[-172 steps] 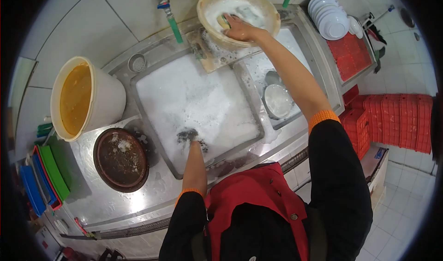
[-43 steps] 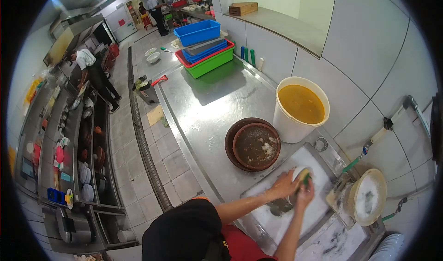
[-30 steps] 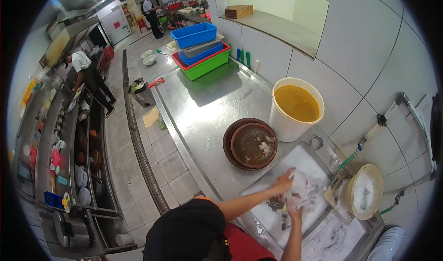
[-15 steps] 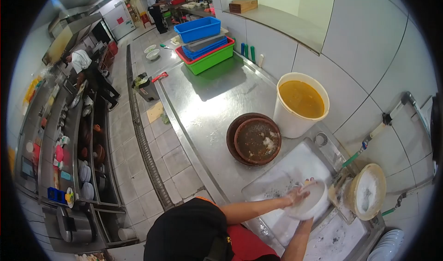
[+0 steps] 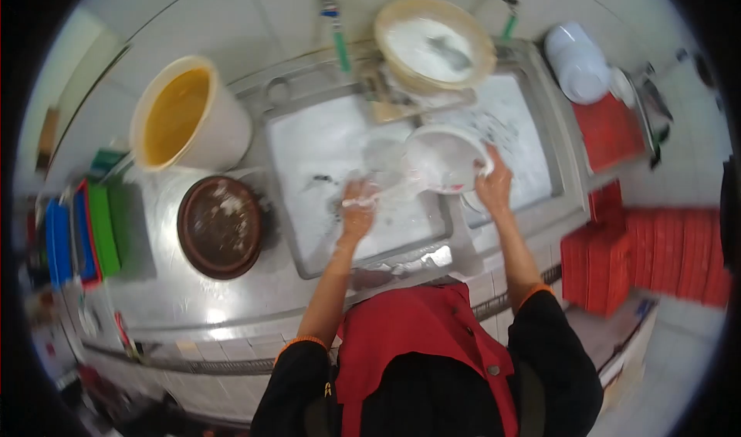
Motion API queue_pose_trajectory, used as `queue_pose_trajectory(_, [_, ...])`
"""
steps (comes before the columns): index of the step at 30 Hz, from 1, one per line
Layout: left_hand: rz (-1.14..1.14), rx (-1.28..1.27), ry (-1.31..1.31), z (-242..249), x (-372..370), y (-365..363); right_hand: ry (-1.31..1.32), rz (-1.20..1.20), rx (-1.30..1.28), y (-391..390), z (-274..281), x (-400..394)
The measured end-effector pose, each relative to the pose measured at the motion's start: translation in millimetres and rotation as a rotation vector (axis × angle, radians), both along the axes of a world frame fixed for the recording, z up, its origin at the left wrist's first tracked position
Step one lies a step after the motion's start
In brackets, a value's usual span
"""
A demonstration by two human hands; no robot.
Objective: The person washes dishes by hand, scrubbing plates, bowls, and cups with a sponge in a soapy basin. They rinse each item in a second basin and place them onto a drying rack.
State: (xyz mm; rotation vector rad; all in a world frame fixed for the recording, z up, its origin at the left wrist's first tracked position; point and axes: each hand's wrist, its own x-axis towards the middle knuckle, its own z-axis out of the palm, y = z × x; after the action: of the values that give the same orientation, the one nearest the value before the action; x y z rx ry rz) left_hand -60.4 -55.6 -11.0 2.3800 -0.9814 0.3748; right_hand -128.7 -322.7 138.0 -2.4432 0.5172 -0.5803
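Note:
My right hand (image 5: 495, 181) grips the rim of a white bowl (image 5: 444, 159), tipped on its side above the divider between two sinks. My left hand (image 5: 358, 211) is over the left sink (image 5: 309, 147), which is full of suds. Motion smears its fingers, and a whitish streak runs from it toward the bowl; whether it holds anything I cannot make out. The right sink (image 5: 513, 120) also holds foamy water with dark bits. Behind the bowl, a beige basin (image 5: 386, 32) of suds rests on a board.
To the left stand a tall white bucket (image 5: 235, 132) of orange liquid and stacked brown clay dishes (image 5: 220, 228). Green and blue tubs (image 5: 103, 232) lie farther left. At right are white bowls (image 5: 579, 70), a red tray (image 5: 606, 132) and red crates (image 5: 594, 263).
My view has swung to the right, bringing the right sink and red crates into sight. Both hands were together on the white bowl; now my left hand is apart from it.

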Motion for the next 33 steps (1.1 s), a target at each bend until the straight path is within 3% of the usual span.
queue_pose_trajectory(2, [0.388,-0.304,0.309,-71.7,5.5,22.7,-0.02,-0.108,-0.177,-55.4,3.3,-11.9])
queue_pose_trajectory(4, [0.776,-0.189,0.894,-67.2,11.2,38.5,0.19,-0.344,-0.327,-103.7,-1.7,-15.7])
queue_pose_trajectory(7, [0.43,0.279,1.207,-177.5,21.9,78.1,0.243,-0.548,-0.364,-154.2,-43.2,-7.0])
queue_pose_trajectory(8, [0.473,-0.029,1.017,-192.4,21.3,78.6,0.245,-0.56,-0.366,-161.6,-55.2,-0.3])
queue_pose_trajectory(10, [0.496,-0.331,0.817,-233.4,15.0,84.8,0.301,-0.586,-0.344,-169.9,-74.5,13.0])
queue_pose_trajectory(12, [0.426,-0.194,0.176,-274.2,14.9,87.7,0.325,-0.585,-0.314,-174.2,-92.5,25.8])
queue_pose_trajectory(13, [0.474,-0.187,0.191,-276.2,13.2,87.3,0.355,-0.572,-0.279,-175.9,-99.3,31.1])
queue_pose_trajectory(16, [0.66,0.189,0.891,-253.2,5.0,78.1,0.565,-0.557,-0.1,-172.2,-94.6,51.6])
queue_pose_trajectory(17, [0.639,0.32,1.008,-253.7,2.0,76.5,0.56,-0.549,-0.107,-165.1,-81.9,60.7])
queue_pose_trajectory(19, [0.581,0.497,1.147,-264.2,0.5,75.0,0.335,-0.501,-0.184,-140.0,-30.9,85.3])
queue_pose_trajectory(21, [0.53,0.572,1.22,-263.9,5.3,74.8,-0.095,-0.252,-0.105,-119.7,16.1,112.5])
queue_pose_trajectory(23, [0.464,0.579,1.268,-263.0,13.4,76.1,-0.275,0.023,0.029,-87.3,60.4,144.4])
queue_pose_trajectory(25, [0.392,0.534,1.316,-252.8,29.4,79.0,-0.176,0.182,0.169,-64.8,64.5,180.7])
queue_pose_trajectory(27, [0.336,0.443,1.33,-231.3,44.7,82.3,0.22,0.312,0.153,-43.6,52.5,219.2])
queue_pose_trajectory(29, [0.3,0.329,1.286,-200.2,47.5,80.8,0.355,0.488,-0.15,-48.5,-18.8,271.6])
queue_pose_trajectory(30, [0.302,0.29,1.234,-177.0,46.6,76.9,0.338,0.499,-0.143,-45.7,-20.1,277.1])
queue_pose_trajectory(32, [0.341,0.272,1.086,-113.4,40.2,60.4,0.681,0.54,-0.493,-38.7,-21.3,286.5])
queue_pose_trajectory(33, [0.383,0.31,0.973,-74.8,37.4,50.8,0.666,0.562,-0.487,-34.5,-21.9,295.9])
